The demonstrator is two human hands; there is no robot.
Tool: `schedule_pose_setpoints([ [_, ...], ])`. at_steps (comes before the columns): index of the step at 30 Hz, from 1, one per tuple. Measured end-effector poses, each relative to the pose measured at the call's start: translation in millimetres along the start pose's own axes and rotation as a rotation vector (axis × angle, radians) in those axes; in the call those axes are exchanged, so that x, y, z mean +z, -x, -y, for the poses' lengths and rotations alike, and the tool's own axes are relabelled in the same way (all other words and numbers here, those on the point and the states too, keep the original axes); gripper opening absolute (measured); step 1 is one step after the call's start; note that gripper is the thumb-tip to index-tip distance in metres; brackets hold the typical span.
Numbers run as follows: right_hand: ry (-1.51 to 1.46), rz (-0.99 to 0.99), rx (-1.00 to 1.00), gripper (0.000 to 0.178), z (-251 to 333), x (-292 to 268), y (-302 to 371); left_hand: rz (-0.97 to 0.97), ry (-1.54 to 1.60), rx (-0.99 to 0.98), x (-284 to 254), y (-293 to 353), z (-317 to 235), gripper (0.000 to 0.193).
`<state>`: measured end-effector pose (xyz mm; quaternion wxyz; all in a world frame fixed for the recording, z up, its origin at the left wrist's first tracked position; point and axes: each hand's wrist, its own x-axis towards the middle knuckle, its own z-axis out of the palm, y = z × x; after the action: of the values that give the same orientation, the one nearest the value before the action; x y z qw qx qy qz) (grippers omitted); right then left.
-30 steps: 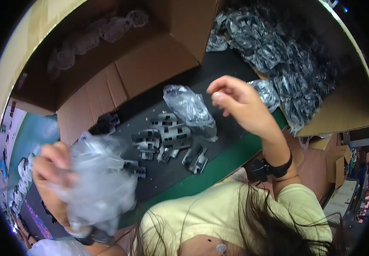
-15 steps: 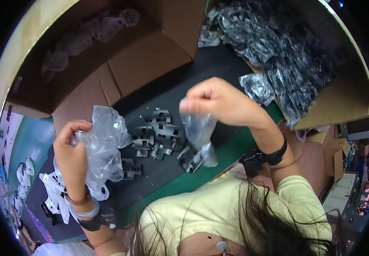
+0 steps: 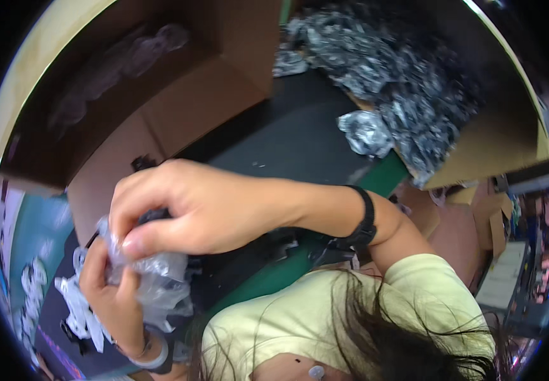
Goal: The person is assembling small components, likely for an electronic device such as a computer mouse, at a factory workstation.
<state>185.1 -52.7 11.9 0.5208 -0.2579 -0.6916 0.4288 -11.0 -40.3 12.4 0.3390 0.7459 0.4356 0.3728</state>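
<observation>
Clear plastic bags [image 3: 160, 286] hang bunched from my left hand [image 3: 116, 301], whose fingers are closed around their upper part. My right hand [image 3: 201, 203] has come over to it, thumb and fingers pinching the plastic at the bags' top edge. A dark piece shows partly behind my right thumb; I cannot tell whether it is inside a bag. Beyond my right knuckles sits a small black part [image 3: 142, 163]. My right hand and forearm hide most of the work surface where black plastic parts lay. White plastic parts [image 3: 81, 311] lie left of my left wrist.
An open cardboard box [image 3: 205, 95] at the far left holds a row of translucent wrapped pieces. Another box [image 3: 500, 159], far right, is heaped with bagged dark parts [image 3: 401, 82]. One bagged part [image 3: 366, 133] lies beside it on the black table [image 3: 287, 127], which has a green edge.
My right hand has swung left from above the dark parts to my left hand and now pinches the bags there. The bag it held upright by the parts is no longer visible there.
</observation>
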Motion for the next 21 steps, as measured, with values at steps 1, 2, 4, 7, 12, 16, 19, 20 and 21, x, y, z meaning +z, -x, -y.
schedule_pose_setpoints([
  [1,0.279,-0.026,-0.086,0.014,-9,4,3,0.05,-0.01,-0.052,0,0,-2,0.018],
  [2,0.288,0.011,0.035,0.015,-11,7,10,0.132,-0.105,-0.11,-4,2,0,0.016],
  [4,0.135,0.067,0.221,0.017,-4,6,23,0.227,-0.191,-0.137,-5,-4,9,0.014],
  [7,0.275,-0.112,0.211,0.017,25,-9,63,0.201,-0.11,0.04,8,-9,19,0.012],
  [12,1.359,-0.789,0.654,0.024,36,-114,163,-0.115,0.045,0.069,16,-11,21,0.022],
  [16,1.445,-0.734,0.778,0.016,19,-140,186,-0.015,0.218,-0.016,23,-11,45,0.017],
  [19,0.998,-0.682,0.732,0.014,28,-117,157,-0.056,0.215,-0.019,6,-2,47,0.018],
  [20,0.671,-0.674,0.689,0.014,27,-115,154,-0.138,0.113,0.057,11,-6,35,0.022],
  [21,0.642,-0.642,0.674,0.014,27,-107,146,-0.224,-0.012,0.127,12,-3,20,0.026],
])
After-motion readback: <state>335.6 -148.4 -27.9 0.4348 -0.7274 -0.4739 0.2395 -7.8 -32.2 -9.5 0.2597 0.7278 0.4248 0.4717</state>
